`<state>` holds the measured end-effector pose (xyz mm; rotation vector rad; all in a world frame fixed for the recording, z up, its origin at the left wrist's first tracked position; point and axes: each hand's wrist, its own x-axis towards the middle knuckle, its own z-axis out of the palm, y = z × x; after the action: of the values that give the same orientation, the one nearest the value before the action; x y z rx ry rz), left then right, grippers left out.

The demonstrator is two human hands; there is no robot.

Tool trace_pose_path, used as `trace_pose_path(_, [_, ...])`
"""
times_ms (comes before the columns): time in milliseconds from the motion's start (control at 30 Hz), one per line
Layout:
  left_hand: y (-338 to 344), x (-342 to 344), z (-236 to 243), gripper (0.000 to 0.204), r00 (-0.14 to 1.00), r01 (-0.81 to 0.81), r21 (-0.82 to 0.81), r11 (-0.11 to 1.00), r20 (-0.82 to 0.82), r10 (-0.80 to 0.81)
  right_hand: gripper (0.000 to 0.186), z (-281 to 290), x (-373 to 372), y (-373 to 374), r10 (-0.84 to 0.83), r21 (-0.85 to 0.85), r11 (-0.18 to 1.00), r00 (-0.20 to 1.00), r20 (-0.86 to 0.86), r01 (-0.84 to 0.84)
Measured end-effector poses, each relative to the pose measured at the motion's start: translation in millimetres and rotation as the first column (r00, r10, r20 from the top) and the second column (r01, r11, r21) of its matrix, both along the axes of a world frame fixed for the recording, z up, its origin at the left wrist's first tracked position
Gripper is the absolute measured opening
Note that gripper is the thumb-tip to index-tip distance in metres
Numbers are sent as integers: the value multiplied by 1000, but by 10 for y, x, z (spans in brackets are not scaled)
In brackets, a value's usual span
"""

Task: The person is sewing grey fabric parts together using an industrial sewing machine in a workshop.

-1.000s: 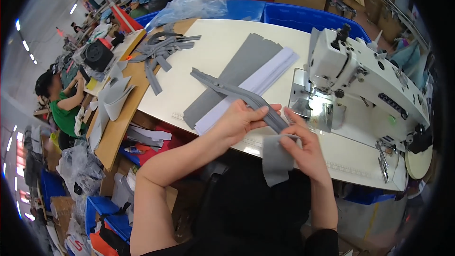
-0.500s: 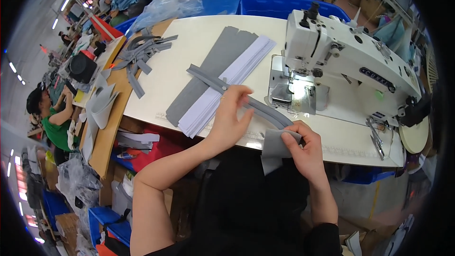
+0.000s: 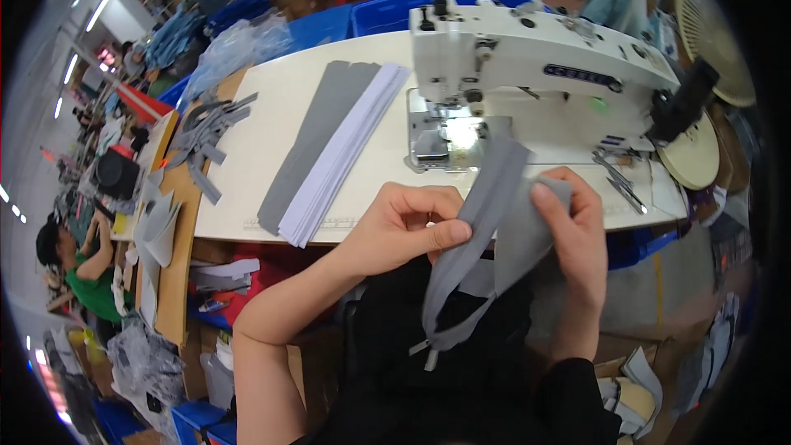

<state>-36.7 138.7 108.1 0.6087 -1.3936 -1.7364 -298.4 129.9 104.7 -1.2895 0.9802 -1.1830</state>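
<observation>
My left hand pinches a grey zipper between thumb and fingers. One end of it stands up in front of the sewing machine, and a loop with metal pulls hangs down over my lap. In my right hand a grey fabric piece is gripped by thumb and fingers, close beside the zipper. Whether the two are joined cannot be told. Left of my hands, a stack of pale lavender strips lies beside flat grey fabric strips on the white table.
The white sewing machine stands at the back right, its lamp lit. Metal scissors lie right of it. A pile of grey zippers sits at the table's left. A person in green works farther left.
My left hand has taken hold of the zipper, which is lifted off the table and turned upright. My right hand has risen with the fabric piece. The view has shifted right.
</observation>
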Motion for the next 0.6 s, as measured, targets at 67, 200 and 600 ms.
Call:
trace_pose_path(67, [30, -122, -166, 20, 999, -26, -54, 998, -26, 25, 17, -10, 137, 55, -58, -128, 990, 998, -35, 53])
trace_pose_path(200, [99, -393, -293, 29, 974, -223, 106, 969, 48, 219, 17, 19, 185, 120, -34, -142, 989, 992, 118, 50])
trace_pose_path(600, [110, -501, -339, 13, 930, -367, 109, 924, 83, 359, 23, 75, 178, 55, -61, -220, 972, 995, 80, 77])
